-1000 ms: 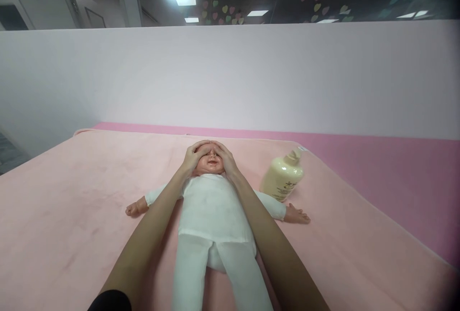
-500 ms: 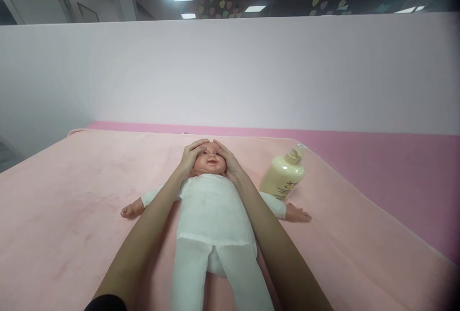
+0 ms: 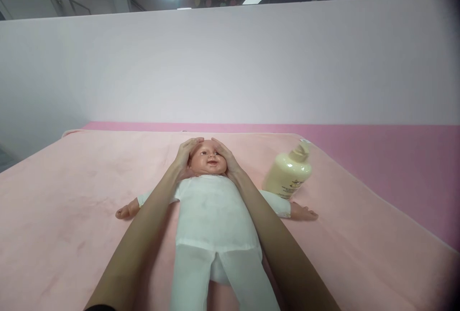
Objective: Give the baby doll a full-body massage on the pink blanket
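A baby doll (image 3: 217, 215) lies on its back on a pink blanket, its head pointing away from me. It has a white cloth body and its arms are spread out sideways. My left hand (image 3: 186, 153) rests along the left side of the doll's head, fingers stretched over the top of the forehead. On the opposite side, my right hand (image 3: 228, 156) lies flat against the temple and cheek, fingertips near the brow. Between both hands the doll's eyes and mouth show. Neither hand is closed round anything.
A pale yellow pump bottle (image 3: 289, 172) stands tilted in view beside the doll's arm on the right. The pink blanket (image 3: 64, 181) covers a padded surface, with a darker pink strip (image 3: 395, 172) at right. A white wall (image 3: 230, 66) rises behind.
My left hand has slid outward to the left, off the doll's eye area, uncovering more forehead. My right hand has barely moved. The view has shifted slightly.
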`<state>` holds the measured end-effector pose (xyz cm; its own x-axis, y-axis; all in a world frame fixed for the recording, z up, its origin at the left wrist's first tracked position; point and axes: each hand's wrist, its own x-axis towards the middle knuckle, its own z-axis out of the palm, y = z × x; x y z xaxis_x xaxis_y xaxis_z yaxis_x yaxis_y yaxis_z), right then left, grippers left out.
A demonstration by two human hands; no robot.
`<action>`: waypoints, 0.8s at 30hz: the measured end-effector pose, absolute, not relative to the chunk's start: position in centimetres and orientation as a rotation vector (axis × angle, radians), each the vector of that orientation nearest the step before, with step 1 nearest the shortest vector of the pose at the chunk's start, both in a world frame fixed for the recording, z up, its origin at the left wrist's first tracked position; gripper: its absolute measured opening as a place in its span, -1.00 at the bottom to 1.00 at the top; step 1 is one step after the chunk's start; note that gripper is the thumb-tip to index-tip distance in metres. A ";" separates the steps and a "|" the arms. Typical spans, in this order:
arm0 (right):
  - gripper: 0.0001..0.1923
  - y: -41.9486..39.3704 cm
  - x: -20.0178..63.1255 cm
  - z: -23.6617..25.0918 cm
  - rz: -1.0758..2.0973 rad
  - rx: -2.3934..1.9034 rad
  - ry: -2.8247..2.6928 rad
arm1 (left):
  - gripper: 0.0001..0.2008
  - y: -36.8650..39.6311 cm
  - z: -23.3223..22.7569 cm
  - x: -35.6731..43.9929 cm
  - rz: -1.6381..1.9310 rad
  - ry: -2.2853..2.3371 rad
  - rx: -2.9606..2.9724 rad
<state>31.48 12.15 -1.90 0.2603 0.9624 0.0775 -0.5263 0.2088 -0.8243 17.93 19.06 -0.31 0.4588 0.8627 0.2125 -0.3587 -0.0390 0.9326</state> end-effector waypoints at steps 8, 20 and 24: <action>-0.41 11.8 31.5 -1.5 1.187 -0.781 -0.696 | -0.68 19.3 0.0 18.2 1.114 0.512 1.578; -0.43 11.9 31.5 -1.7 1.153 -0.773 -0.726 | -0.71 18.9 -0.1 17.9 1.088 0.428 1.499; -0.54 11.7 31.7 -1.3 1.198 -0.744 -0.640 | -0.82 18.9 -0.1 17.8 1.075 0.410 1.436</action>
<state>31.67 11.74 -1.34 0.2481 0.9675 0.0498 -0.5788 0.1892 -0.7932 17.81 18.89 -0.11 0.5051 0.7831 0.3628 -0.3433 -0.2033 0.9169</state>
